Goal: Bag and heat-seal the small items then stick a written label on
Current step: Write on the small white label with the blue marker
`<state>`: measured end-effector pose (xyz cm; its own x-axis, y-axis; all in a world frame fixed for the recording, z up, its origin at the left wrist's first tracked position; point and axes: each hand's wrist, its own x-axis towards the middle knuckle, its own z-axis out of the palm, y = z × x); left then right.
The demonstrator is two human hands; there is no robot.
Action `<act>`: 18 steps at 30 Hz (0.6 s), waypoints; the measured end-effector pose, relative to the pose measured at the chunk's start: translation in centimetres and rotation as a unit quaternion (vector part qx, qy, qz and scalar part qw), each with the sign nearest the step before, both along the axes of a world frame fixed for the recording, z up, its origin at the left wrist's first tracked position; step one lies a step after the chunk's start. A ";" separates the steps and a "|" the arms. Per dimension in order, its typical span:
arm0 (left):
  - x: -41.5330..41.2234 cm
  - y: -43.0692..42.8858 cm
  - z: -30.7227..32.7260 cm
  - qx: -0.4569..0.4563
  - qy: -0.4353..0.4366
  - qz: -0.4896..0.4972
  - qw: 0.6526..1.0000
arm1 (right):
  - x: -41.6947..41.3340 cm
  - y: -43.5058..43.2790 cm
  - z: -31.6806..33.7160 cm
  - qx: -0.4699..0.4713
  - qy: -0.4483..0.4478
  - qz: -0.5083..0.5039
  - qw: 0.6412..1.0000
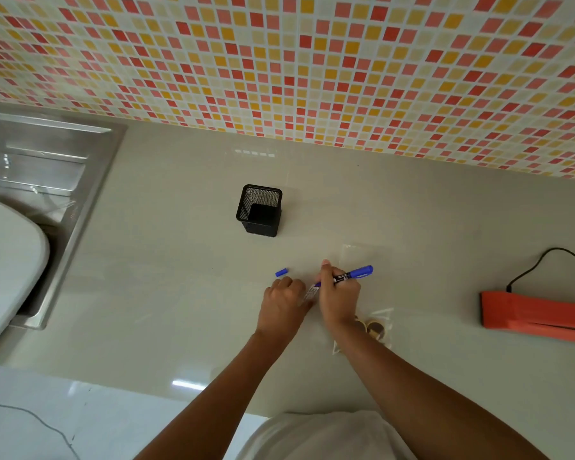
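Note:
My right hand [339, 295] grips a blue marker [354, 273] with its tip down on a small white label [311, 292] on the counter. My left hand [284, 302] is curled beside the label and presses on its left edge. The marker's blue cap [281, 272] lies loose just beyond my left hand. Under my right wrist a clear bag [377, 327] holds round brown and cream items. Another clear empty bag [359, 254] lies flat behind the marker. An orange heat sealer [538, 315] with a black cord rests at the right.
A black mesh pen holder [259, 210] stands empty behind my hands. A steel sink [47, 180] fills the left side, with a white curved object [7, 260] over it. The tiled wall [279, 61] runs along the back of the counter [180, 293].

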<state>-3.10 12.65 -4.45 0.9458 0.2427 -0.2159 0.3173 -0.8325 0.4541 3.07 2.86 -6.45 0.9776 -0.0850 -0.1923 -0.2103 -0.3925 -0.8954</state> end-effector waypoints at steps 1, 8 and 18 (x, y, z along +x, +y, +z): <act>-0.1 0.0 0.0 0.003 0.003 -0.002 1.000 | 0.0 -0.1 -0.1 -0.017 -0.012 0.018 1.000; -0.3 -0.1 -0.1 -0.009 -0.002 0.018 1.000 | -0.3 -0.3 -0.6 -0.076 -0.053 0.133 0.987; 0.3 -0.5 0.5 -0.014 0.027 0.046 0.998 | -0.3 -0.4 -0.6 -0.088 -0.017 0.134 0.987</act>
